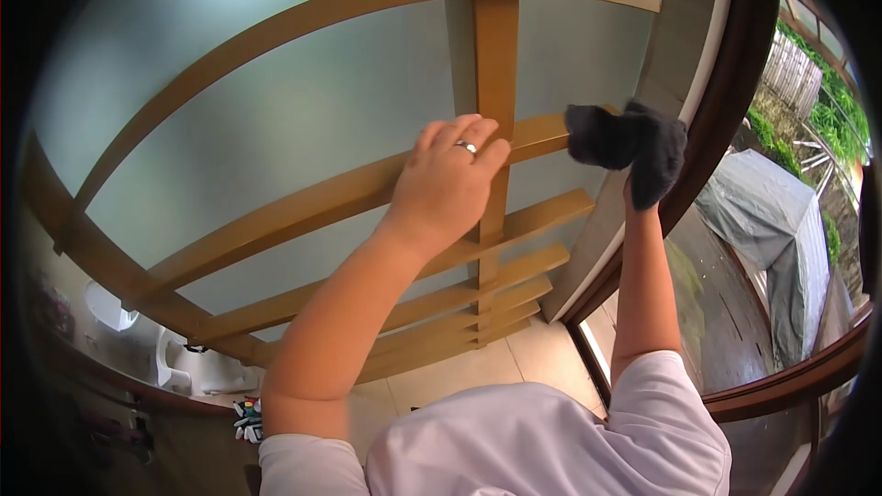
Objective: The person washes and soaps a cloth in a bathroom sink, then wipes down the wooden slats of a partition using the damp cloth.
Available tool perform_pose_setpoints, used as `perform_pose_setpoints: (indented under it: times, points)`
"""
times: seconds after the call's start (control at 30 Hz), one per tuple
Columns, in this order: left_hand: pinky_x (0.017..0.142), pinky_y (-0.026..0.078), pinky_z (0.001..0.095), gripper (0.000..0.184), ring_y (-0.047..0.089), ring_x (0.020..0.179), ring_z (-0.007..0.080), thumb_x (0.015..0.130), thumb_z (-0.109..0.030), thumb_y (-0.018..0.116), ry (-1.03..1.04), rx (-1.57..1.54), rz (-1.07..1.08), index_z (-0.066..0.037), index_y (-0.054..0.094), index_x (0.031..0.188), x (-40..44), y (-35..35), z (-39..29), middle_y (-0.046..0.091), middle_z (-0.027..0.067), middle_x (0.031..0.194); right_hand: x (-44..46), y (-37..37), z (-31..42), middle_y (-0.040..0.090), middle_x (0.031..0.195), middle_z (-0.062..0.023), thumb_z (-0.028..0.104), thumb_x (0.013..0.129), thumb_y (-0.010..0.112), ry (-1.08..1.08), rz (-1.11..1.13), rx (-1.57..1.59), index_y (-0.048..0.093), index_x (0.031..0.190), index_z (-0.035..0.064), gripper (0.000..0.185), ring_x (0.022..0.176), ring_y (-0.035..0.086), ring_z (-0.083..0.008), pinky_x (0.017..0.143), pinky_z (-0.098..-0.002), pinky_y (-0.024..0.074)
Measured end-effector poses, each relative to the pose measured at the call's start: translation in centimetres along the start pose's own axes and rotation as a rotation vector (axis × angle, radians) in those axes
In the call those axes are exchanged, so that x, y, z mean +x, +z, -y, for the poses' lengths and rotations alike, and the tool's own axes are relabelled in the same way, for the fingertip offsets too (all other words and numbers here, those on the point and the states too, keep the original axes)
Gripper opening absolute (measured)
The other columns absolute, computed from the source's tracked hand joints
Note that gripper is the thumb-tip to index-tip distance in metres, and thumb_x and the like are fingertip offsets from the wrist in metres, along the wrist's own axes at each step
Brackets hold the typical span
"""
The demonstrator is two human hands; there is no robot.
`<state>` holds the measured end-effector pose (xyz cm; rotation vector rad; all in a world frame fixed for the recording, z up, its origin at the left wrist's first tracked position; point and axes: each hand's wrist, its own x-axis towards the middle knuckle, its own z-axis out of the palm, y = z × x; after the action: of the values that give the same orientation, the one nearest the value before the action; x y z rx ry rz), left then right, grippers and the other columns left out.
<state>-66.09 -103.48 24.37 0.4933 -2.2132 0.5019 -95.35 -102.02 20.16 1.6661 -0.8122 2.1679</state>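
My left hand (450, 170), with a ring on one finger, is at a wooden slat (358, 186) beside the upright post (496, 46). Its fingers bend over the slat's edge, and their tips are partly hidden. A dark cloth (634, 147), shaped somewhat like a sock, covers my right hand at the right end of the same slat. The fingers inside the cloth do not show. Behind the slats stands a frosted glass panel (294, 110).
More slats (528, 266) run across lower down, above a tiled floor (459, 367). On the right, a dark curved frame (707, 156) borders an outdoor area with a grey cover (763, 211) and plants. White plastic items (175, 358) are at lower left.
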Motion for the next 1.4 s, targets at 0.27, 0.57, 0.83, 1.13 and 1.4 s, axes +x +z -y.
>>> perform_pose_setpoints:
  times: [0.27,0.57,0.83,1.13,1.4]
  points:
    - [0.091,0.036,0.0404,0.029,0.051,0.105,0.0244,0.072,0.002,0.056,-0.047,0.008,-0.144,-0.010,0.058,0.098,-0.9,0.5,1.2,0.053,0.0051,0.112,0.8,8.3,5.5,0.061,0.083,-0.0114,0.014,0.063,0.066,-0.052,0.963,-0.771,0.057,0.091,0.0061,0.031,0.083,0.058,-0.0317,0.074,-0.0391,0.0463]
    - [0.087,0.036,0.0402,0.030,0.050,0.100,0.0243,0.069,0.001,0.058,-0.035,-0.021,-0.164,-0.013,0.057,0.095,-2.2,1.8,0.6,0.050,0.0056,0.109,-0.5,-3.8,-2.1,0.057,0.100,-0.0143,0.010,0.063,0.069,0.044,0.574,-0.911,0.054,0.101,0.0070,0.041,0.097,0.053,-0.0339,0.081,-0.0434,0.0419]
    - [0.083,0.043,0.0350,0.024,0.055,0.090,0.0269,0.076,-0.005,0.061,-0.540,-0.784,0.111,-0.002,0.055,0.099,-9.1,5.7,-4.5,0.058,0.0104,0.095,-10.0,2.7,7.7,0.050,0.112,-0.0191,0.013,0.075,0.064,0.369,0.562,-0.501,0.046,0.122,0.0040,0.051,0.107,0.049,-0.0312,0.092,-0.0330,0.0388]
    - [0.080,0.047,0.0348,0.034,0.061,0.087,0.0258,0.082,-0.025,0.063,-0.849,-0.818,0.478,-0.004,0.057,0.109,-13.0,3.8,1.3,0.064,0.0152,0.094,-12.0,13.3,3.5,0.047,0.123,-0.0180,0.023,0.085,0.058,0.562,0.394,-0.130,0.043,0.123,0.0000,0.046,0.114,0.046,-0.0298,0.096,-0.0338,0.0358]
    - [0.065,0.047,0.0444,0.020,0.059,0.074,0.0375,0.080,-0.012,0.056,-1.070,-0.538,-0.116,-0.005,0.052,0.098,-10.7,11.5,0.1,0.061,0.0157,0.082,-10.2,14.4,6.8,0.061,0.090,-0.0176,0.024,0.075,0.066,0.621,0.553,-0.391,0.053,0.101,-0.0016,0.039,0.086,0.059,-0.0326,0.075,-0.0373,0.0459]
